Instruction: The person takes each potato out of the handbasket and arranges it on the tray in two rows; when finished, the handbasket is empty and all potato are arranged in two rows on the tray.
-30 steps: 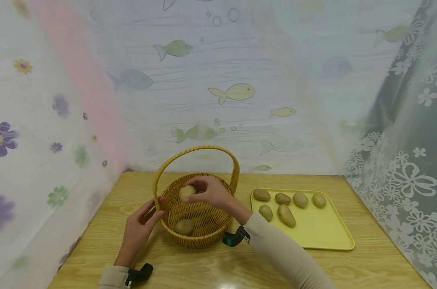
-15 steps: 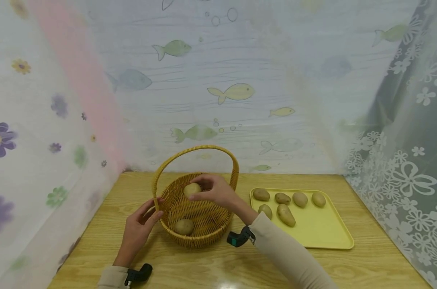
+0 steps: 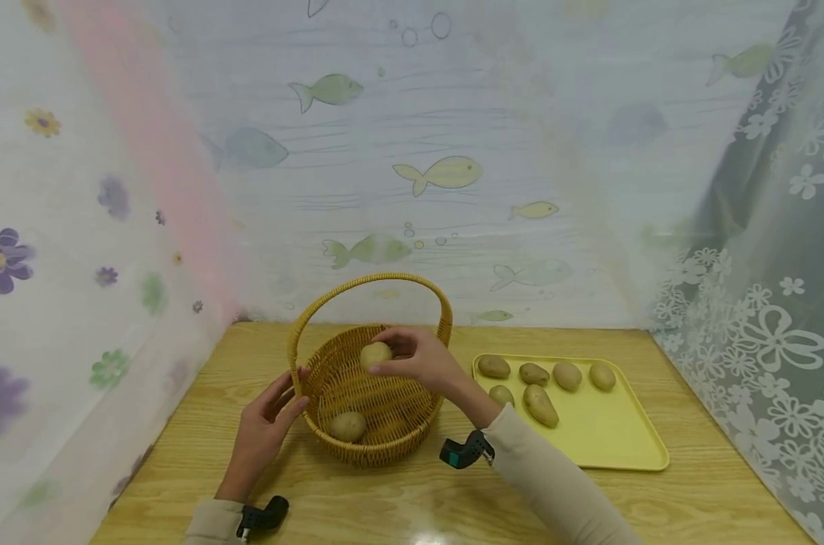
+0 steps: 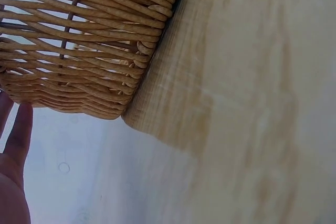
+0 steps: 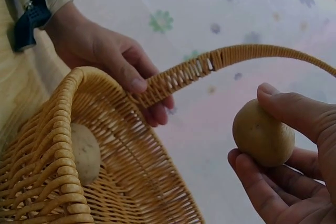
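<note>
My right hand (image 3: 429, 367) holds a potato (image 3: 375, 356) between thumb and fingers, above the wicker basket (image 3: 367, 452). The right wrist view shows this potato (image 5: 263, 134) apart from the basket, thumb on top and fingers below. My left hand (image 3: 260, 435) grips the foot of the basket handle (image 5: 170, 80) at the left side, its thumb on the near side and fingertips past it. Inside the basket, another potato (image 3: 348, 426) lies near the front left. In the left wrist view, fingers (image 4: 20, 132) touch the woven basket wall (image 4: 79, 51).
A yellow tray (image 3: 613, 431) lies to the right of the basket, bearing several potatoes (image 3: 540, 406) toward its back and left. The high arched handle (image 3: 374, 278) spans the basket. Printed curtains (image 3: 316, 189) enclose the wooden table (image 3: 378, 507) at the back and sides.
My right hand has moved a little to the right with the potato, still over the basket. The left hand stays at the handle, and the potatoes on the tray lie as before.
</note>
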`<state>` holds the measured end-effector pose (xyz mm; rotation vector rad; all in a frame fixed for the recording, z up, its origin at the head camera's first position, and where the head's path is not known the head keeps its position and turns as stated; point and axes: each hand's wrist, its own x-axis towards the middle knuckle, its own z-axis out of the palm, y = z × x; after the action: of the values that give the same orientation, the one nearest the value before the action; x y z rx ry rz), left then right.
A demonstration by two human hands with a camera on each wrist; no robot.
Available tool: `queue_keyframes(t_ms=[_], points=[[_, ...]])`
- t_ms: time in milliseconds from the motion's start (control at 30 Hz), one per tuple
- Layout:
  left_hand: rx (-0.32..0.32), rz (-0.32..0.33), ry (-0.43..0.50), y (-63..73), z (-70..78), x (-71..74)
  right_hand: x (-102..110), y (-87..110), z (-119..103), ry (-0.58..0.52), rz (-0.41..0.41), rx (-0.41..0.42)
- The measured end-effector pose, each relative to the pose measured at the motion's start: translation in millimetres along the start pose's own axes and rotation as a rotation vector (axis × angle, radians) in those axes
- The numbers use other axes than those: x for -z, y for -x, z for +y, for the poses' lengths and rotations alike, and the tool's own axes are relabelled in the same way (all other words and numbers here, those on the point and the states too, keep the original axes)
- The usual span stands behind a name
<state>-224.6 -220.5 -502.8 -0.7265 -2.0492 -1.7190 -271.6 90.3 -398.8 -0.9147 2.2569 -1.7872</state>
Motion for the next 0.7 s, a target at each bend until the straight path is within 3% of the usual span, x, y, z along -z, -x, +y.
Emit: queue_keyframes(t_ms=[700], points=[[-0.003,-0.002,-0.013,-0.8,-3.7,-0.2,16,13.1,-3,-0.056,0.051,-0.006]])
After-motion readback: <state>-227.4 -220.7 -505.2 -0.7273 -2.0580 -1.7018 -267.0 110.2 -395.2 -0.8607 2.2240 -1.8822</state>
